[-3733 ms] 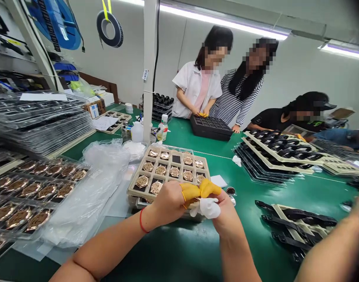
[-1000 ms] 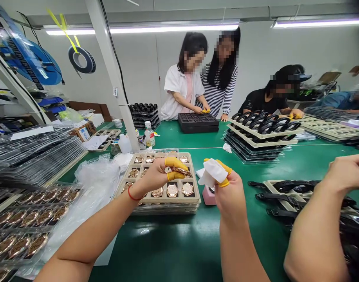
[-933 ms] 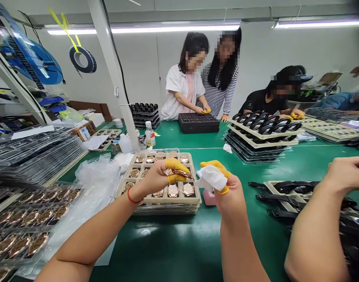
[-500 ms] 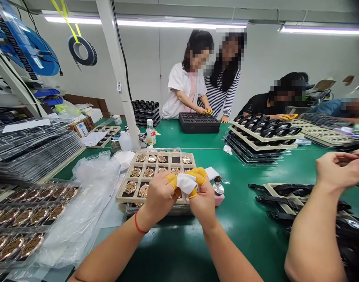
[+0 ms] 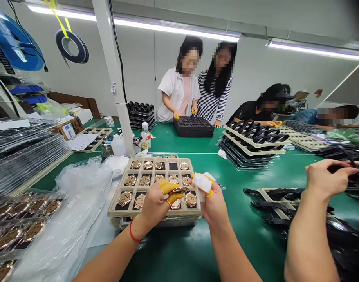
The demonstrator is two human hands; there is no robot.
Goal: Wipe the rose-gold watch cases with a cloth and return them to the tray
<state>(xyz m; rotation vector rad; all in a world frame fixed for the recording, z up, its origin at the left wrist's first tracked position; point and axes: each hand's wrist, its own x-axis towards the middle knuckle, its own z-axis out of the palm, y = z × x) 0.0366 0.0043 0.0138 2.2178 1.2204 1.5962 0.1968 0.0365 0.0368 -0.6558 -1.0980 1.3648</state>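
Note:
My left hand (image 5: 156, 201), in yellow finger cots with a red string at the wrist, pinches a rose-gold watch case (image 5: 178, 190), seen nearly edge-on. Just to its right, my right hand (image 5: 215, 203) grips a folded white cloth (image 5: 202, 181) between yellow-covered fingertips, apart from the case. Both hands are over the front right part of a beige compartment tray (image 5: 120, 212). Rose-gold watch cases lie in most of its visible compartments; one at the back shows only a dark bottom. My left hand hides part of the front row.
Left lie plastic bags (image 5: 64, 219) and clear trays of watch cases (image 5: 9, 235). A white post (image 5: 117, 78) rises behind. A co-worker's arm (image 5: 311, 231) reaches in at right, beside black-strapped watches (image 5: 280, 192). Stacked trays (image 5: 249, 145) and several people are farther back.
My hands have come apart: the cloth has moved right with my right hand, and the watch case now shows in my left. The view has shifted slightly. Across the table, a co-worker's hands have separated.

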